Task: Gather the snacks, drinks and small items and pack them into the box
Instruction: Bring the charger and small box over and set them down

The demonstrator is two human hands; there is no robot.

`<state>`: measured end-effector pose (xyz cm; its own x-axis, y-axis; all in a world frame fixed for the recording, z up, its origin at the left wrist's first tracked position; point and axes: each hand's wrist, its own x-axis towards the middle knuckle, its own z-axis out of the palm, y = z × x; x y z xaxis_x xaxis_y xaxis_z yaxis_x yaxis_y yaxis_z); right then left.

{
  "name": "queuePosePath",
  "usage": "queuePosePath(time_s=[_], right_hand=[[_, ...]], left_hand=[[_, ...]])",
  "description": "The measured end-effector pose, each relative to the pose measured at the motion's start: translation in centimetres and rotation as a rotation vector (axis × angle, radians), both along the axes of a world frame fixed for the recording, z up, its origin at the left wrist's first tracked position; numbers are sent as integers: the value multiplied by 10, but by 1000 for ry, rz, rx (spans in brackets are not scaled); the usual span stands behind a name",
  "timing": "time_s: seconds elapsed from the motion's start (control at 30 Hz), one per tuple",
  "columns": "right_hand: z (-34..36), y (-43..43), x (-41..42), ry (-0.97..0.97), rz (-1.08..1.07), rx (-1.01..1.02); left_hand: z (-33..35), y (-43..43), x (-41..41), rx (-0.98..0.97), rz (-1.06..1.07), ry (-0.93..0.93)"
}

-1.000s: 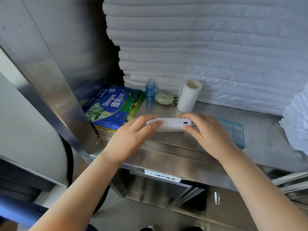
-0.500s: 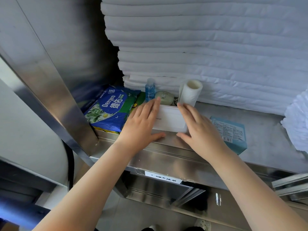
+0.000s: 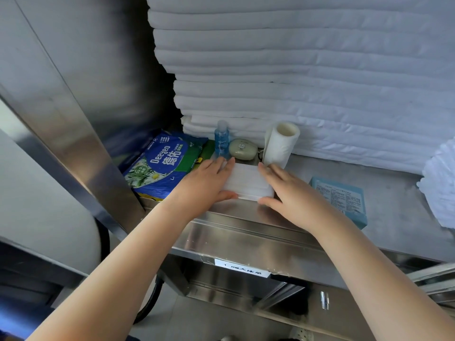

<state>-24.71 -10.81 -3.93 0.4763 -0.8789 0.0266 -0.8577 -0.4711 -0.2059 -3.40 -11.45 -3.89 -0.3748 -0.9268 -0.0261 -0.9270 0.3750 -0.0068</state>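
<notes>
White item [image 3: 247, 182] lies beneath left hand [image 3: 206, 186], right hand [image 3: 293, 193].

Steel shelf [image 3: 246, 232], brushed and shiny, front lip near the onlooker. White printed label [image 3: 242, 270] stuck under the lip. Tall stack of folded white linen [image 3: 295, 70] fills the far side and rests on the shelf. Crumpled white cloth [image 3: 440, 183] at far right edge. Steel side panel [image 3: 86, 70] on the left, slanted steel post [image 3: 73, 148] in front of it. Black hose [image 3: 152, 301] hangs below left. Grey floor [image 3: 197, 323] underneath. Light soft, cool, even.
</notes>
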Motion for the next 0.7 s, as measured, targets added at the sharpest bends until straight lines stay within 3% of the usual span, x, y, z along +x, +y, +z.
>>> queuePosePath(time_s=[0.13, 0.2, 0.3, 0.4, 0.7], right_hand=[[0, 3, 0, -17, -32, -30], [-1, 12, 0, -52, -44, -171], [-8, 24, 0, -191, -49, -349], [-12, 25, 3, -275, -74, -362], [-9, 3, 28, -284, -101, -272]], left_hand=[[2, 0, -2, 54, 22, -54], [-1, 7, -5, -37, -3, -54], [-6, 27, -10, -189, -155, 87], [-13, 38, -12, -267, -236, 264], [-22, 14, -2, -293, -146, 377]])
